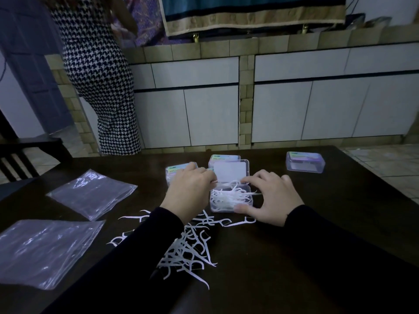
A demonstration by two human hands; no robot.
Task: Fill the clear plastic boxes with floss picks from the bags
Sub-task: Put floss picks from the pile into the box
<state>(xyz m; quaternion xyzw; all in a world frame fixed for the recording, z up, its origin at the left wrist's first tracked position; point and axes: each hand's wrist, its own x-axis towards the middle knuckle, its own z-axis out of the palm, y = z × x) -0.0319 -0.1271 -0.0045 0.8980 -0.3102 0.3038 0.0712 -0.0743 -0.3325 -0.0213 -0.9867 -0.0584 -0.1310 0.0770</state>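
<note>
Open clear box (230, 198), centre of frame, lid (229, 172) hinged up behind it. It holds a tangled heap of white floss picks (229, 197), several poking above the rim. Judged nearly full, but the heap looks too proud for the lid to close without tidying.

Right hand (271, 198): fingers spread and curled round the box's right side, thumb at the near corner, steadying it. Left hand (192, 189): at the box's left edge, fingertips bunched toward the picks; whether it pinches one I cannot tell.

Loose picks (188, 245) lie scattered on the dark table (294, 257) below centre, partly under the left sleeve. A good share of stock is not yet boxed.

Closed boxes: two (179, 172) (223, 158) just behind the hands, one (305, 162) apart at upper right. Contents not readable, so whether filled is unknown.

Two flat clear bags (93, 192) (45, 248) at left appear emptied.

In the way: the left forearm covers part of the pile. A person in a checked garment (102, 87) stands at upper left by the counter, well clear of the table work.
</note>
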